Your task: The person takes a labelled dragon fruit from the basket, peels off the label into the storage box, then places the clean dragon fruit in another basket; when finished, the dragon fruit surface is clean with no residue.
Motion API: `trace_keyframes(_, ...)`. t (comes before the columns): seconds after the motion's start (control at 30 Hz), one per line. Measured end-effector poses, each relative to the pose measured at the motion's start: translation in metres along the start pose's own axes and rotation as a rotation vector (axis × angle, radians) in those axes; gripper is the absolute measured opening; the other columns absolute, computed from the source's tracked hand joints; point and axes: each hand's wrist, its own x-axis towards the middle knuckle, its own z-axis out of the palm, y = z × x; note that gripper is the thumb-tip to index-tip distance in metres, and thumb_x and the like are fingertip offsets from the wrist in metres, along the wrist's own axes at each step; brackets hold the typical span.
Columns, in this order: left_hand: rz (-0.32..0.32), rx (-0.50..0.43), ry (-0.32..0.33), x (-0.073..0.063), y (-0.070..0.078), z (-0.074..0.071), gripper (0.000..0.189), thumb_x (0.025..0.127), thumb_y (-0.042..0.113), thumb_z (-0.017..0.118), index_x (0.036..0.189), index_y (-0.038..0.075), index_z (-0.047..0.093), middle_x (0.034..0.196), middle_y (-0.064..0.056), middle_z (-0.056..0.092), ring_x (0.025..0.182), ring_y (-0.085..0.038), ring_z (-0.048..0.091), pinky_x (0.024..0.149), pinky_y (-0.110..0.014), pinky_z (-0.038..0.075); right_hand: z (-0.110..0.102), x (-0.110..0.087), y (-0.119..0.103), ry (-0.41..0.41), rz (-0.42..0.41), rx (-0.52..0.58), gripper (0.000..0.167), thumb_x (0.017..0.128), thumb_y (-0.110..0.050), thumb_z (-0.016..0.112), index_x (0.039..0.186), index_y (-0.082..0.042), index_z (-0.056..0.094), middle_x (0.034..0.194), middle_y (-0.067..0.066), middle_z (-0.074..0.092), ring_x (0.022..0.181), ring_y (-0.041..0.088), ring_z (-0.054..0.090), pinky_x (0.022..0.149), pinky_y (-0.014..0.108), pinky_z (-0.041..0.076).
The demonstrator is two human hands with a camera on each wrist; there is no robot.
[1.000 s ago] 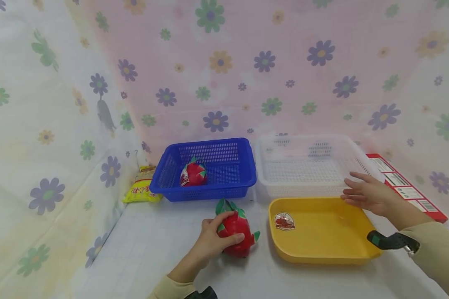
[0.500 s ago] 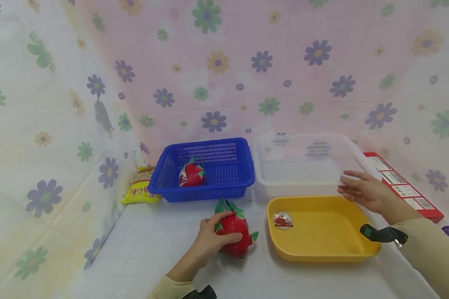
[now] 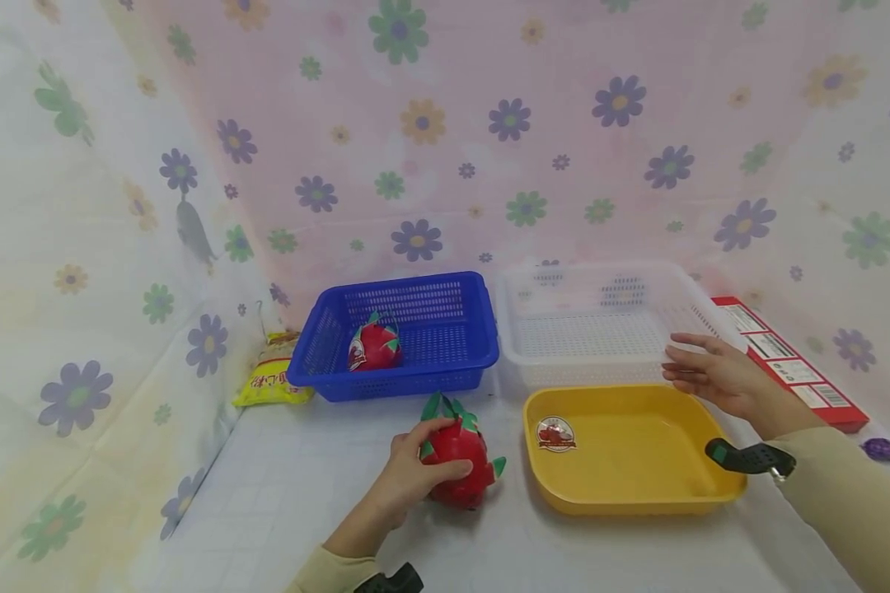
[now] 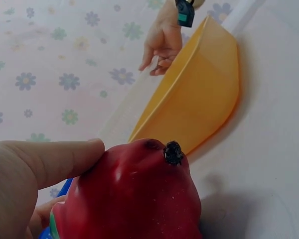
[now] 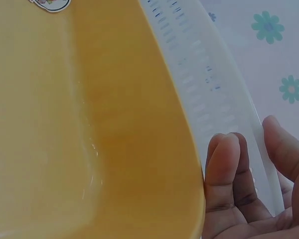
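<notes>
My left hand grips a red dragon fruit with green leafy tips, low over the white cloth. In the left wrist view the thumb lies along the dragon fruit, whose dark stub faces the camera; most other fingers are hidden. To the right is a yellow tray with a round sticker. Over its far right corner, beside the white basket, hovers my right hand, fingers loosely bent and holding nothing. From the right wrist, the fingers appear close to the tray's rim; contact is unclear.
A blue basket at the back left contains another dragon fruit. Left of it lies a yellow packet. At the right are a red-and-white box and a small purple object. Floral cloth hangs behind.
Everything has shifted slightly left in the head view, as the camera turned. The left hand keeps its grip on the dragon fruit; the right hand stays near the tray's corner.
</notes>
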Motion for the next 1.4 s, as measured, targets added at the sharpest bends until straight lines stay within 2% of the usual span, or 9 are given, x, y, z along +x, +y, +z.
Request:
trace_keyframes(0.2, 0.011, 0.013, 0.016, 0.002, -0.003, 0.002, 0.069, 0.08, 0.044, 0.08, 0.14, 0.027, 0.049, 0.14, -0.023, 0.035, 0.13, -0.048, 0.039, 0.092, -0.059, 0.054, 0.0, 0.0, 0.002, 0.016, -0.006, -0.02, 0.034, 0.093, -0.039, 0.065, 0.118, -0.038, 0.043, 0.091, -0.016, 0.072, 0.085, 0.008, 0.071, 0.079, 0.02, 0.058)
trace_keyframes(0.33, 0.0, -0.03, 0.041, 0.003, -0.002, 0.003, 0.069, 0.078, 0.039, 0.082, 0.138, 0.026, 0.05, 0.141, -0.023, 0.033, 0.132, -0.049, 0.037, 0.093, -0.059, 0.053, 0.001, 0.001, 0.004, 0.035, -0.009, -0.051, 0.037, 0.092, -0.042, 0.066, 0.12, -0.038, 0.043, 0.09, -0.017, 0.071, 0.081, 0.008, 0.067, 0.074, 0.016, 0.056)
trace_keyframes(0.6, -0.017, -0.1, 0.1, 0.002, -0.001, 0.003, 0.065, 0.077, 0.033, 0.083, 0.135, 0.025, 0.054, 0.142, -0.024, 0.034, 0.131, -0.049, 0.038, 0.097, -0.06, 0.05, 0.001, 0.002, 0.009, 0.049, -0.027, -0.025, 0.033, 0.091, -0.042, 0.067, 0.116, -0.038, 0.046, 0.088, -0.015, 0.071, 0.073, 0.01, 0.061, 0.064, 0.013, 0.051)
trace_keyframes(0.83, -0.059, -0.134, 0.089, -0.001, -0.001, 0.001, 0.068, 0.077, 0.032, 0.083, 0.138, 0.025, 0.053, 0.148, -0.024, 0.032, 0.132, -0.049, 0.039, 0.096, -0.058, 0.052, 0.003, 0.0, 0.007, 0.045, -0.028, -0.028, 0.032, 0.092, -0.041, 0.066, 0.116, -0.037, 0.045, 0.088, -0.014, 0.071, 0.071, 0.009, 0.059, 0.062, 0.012, 0.05)
trace_keyframes(0.97, -0.064, -0.161, 0.053, -0.008, 0.0, -0.001, 0.072, 0.077, 0.034, 0.083, 0.141, 0.026, 0.05, 0.15, -0.023, 0.031, 0.132, -0.049, 0.038, 0.093, -0.057, 0.054, 0.003, -0.001, 0.006, 0.052, -0.021, -0.011, 0.031, 0.092, -0.04, 0.066, 0.116, -0.037, 0.046, 0.087, -0.014, 0.071, 0.07, 0.009, 0.06, 0.063, 0.012, 0.051)
trace_keyframes(1.17, -0.071, -0.218, 0.014, -0.026, 0.003, -0.004, 0.075, 0.077, 0.035, 0.084, 0.142, 0.027, 0.048, 0.149, -0.021, 0.033, 0.13, -0.047, 0.041, 0.088, -0.051, 0.058, 0.005, 0.001, 0.007, 0.081, -0.024, -0.038, 0.034, 0.09, -0.043, 0.068, 0.115, -0.039, 0.046, 0.088, -0.016, 0.07, 0.073, 0.01, 0.06, 0.065, 0.012, 0.052)
trace_keyframes(1.4, -0.045, -0.267, -0.012, -0.048, 0.019, -0.011, 0.074, 0.08, 0.035, 0.082, 0.144, 0.026, 0.046, 0.146, -0.02, 0.031, 0.125, -0.044, 0.046, 0.083, -0.048, 0.06, 0.005, 0.001, 0.007, 0.083, -0.02, -0.04, 0.031, 0.091, -0.042, 0.067, 0.114, -0.04, 0.046, 0.087, -0.017, 0.07, 0.073, 0.008, 0.059, 0.066, 0.012, 0.051)
